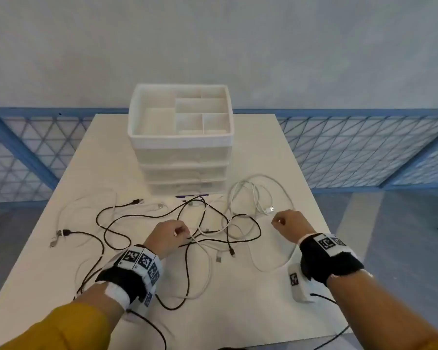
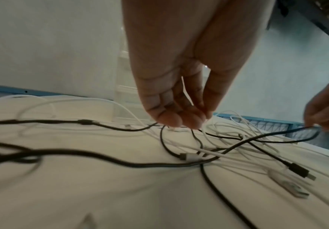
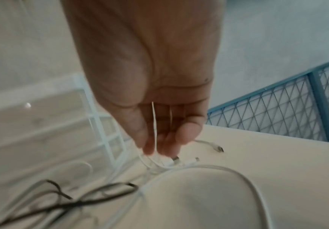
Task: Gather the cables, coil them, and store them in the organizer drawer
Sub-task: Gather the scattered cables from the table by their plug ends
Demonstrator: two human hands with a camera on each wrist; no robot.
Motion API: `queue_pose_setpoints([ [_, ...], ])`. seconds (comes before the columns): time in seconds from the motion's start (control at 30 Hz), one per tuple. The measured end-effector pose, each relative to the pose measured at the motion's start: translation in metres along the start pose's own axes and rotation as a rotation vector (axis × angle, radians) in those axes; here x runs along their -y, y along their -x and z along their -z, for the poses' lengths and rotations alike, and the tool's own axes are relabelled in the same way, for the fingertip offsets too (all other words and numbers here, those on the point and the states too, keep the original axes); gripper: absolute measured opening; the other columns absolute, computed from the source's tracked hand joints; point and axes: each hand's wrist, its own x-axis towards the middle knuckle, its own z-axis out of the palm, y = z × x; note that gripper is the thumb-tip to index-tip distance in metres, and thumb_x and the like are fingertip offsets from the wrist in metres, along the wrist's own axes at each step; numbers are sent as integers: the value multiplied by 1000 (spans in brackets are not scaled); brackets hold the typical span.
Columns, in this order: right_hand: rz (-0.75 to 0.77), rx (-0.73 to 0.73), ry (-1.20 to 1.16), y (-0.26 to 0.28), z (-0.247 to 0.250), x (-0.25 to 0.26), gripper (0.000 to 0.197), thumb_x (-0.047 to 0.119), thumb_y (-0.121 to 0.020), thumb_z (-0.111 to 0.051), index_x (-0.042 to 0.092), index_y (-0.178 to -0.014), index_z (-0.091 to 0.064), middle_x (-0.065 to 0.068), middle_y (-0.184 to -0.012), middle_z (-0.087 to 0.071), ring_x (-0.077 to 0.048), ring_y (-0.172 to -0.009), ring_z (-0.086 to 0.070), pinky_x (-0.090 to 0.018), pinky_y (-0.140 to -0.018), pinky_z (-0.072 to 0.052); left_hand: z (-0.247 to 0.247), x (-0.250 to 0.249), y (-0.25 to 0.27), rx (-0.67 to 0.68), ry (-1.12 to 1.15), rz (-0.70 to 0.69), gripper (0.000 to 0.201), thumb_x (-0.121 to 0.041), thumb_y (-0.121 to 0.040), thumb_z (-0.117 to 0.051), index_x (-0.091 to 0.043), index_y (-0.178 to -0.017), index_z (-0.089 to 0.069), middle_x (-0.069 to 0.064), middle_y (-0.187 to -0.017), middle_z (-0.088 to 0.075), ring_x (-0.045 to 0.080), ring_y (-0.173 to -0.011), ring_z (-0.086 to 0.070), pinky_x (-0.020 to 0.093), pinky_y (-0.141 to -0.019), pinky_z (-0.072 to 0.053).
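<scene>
Several black cables [image 1: 245, 218] and white cables [image 1: 258, 195] lie tangled across the white table [image 1: 263, 311], in front of a white drawer organizer [image 1: 180, 147]. My left hand [image 1: 181, 233] hovers over the middle of the tangle with curled fingers, pinching a thin white cable [image 2: 183, 91] that runs up inside the palm. My right hand [image 1: 278, 222] is at the right side of the tangle, just below a USB plug [image 1: 271, 209]. Its fingertips [image 3: 150, 148] pinch a white cable [image 3: 154, 124] that hangs down to a loose bunch of white loops.
The organizer's top tray [image 1: 137, 132] is open, divided into compartments, with closed drawers below it. Loose plugs [image 1: 61, 234] lie at the table's left. A blue mesh fence [image 1: 364, 152] runs behind the table, whose edges drop to the floor on both sides.
</scene>
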Motion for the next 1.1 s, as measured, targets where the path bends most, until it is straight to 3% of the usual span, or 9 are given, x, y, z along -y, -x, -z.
queue_pose_setpoints([
  [0.17, 30, -8, 100, -49, -11, -9, 50, -2, -86, -40, 18, -132, -45, -17, -131, -43, -36, -115, -47, -39, -99, -41, -24, -25, -23, -88, -1, -47, 8, -10, -81, -59, -12, -84, -66, 4, -79, -60, 8, -63, -48, 9, -57, -36],
  [0.3, 57, 97, 379, -57, -20, -9, 36, 18, -89, -46, 20, -125, -49, -12, -129, -42, -34, -116, -41, -41, -94, -40, -44, -37, -29, -52, -20, -54, 14, -6, -81, -55, -7, -86, -69, 6, -83, -63, 17, -75, -55, 15, -63, -39],
  [0.37, 89, 60, 373, -55, -19, -7, 31, 26, -88, -51, 17, -117, -55, -12, -123, -49, -32, -115, -44, -39, -90, -39, -52, -41, -31, -57, -30, -47, 15, -8, -82, -55, -8, -87, -70, 3, -82, -63, 15, -76, -55, 8, -60, -36],
  [0.57, 184, -39, -288, -31, 11, -5, 24, 12, -85, -60, 1, -106, -65, -6, -85, -56, -20, -77, -52, -26, -75, -40, -64, -51, -24, 111, -307, 10, 18, -20, -82, -54, -8, -82, -67, 11, -76, -63, 21, -74, -56, 24, -66, -38],
  [0.7, 230, -204, -490, -17, 29, -13, 9, 4, -80, -63, 7, -87, -66, 4, -63, -55, -10, -56, -56, -32, -69, -52, -82, -59, -5, -143, -298, -28, 15, -22, -82, -48, -15, -69, -45, -1, -57, -49, 25, -64, -50, 28, -60, -37],
  [0.8, 180, -261, -849, -5, 42, -28, 14, -1, -79, -64, 13, -78, -62, -3, -65, -59, -1, -50, -57, -20, -58, -52, -98, -59, 3, -68, -459, 38, 17, -27, -83, -45, -14, -81, -56, 5, -84, -62, 26, -83, -57, 29, -70, -40],
  [0.9, 128, -255, -1242, 7, 45, -49, 14, 0, -84, -57, 11, -78, -61, -4, -73, -58, -3, -60, -60, -15, -57, -52, -110, -52, -6, -23, -504, 107, 31, -33, -86, -46, -10, -106, -51, 8, -113, -55, 27, -99, -58, 34, -80, -45],
  [1.0, 50, -263, -1413, 12, 38, -70, 8, 14, -87, -54, 15, -79, -56, 3, -76, -68, -4, -64, -61, -17, -52, -50, -112, -48, -21, -23, -495, 160, 27, -21, -88, -42, -8, -111, -50, 11, -117, -56, 28, -104, -57, 34, -84, -45],
  [1.1, 65, -240, -1413, 16, 32, -75, 14, 8, -91, -47, 14, -81, -53, 1, -71, -73, -7, -61, -61, -18, -53, -50, -110, -46, -29, 63, -598, 205, 29, -20, -89, -40, -8, -112, -52, 11, -120, -58, 27, -108, -57, 36, -89, -44],
])
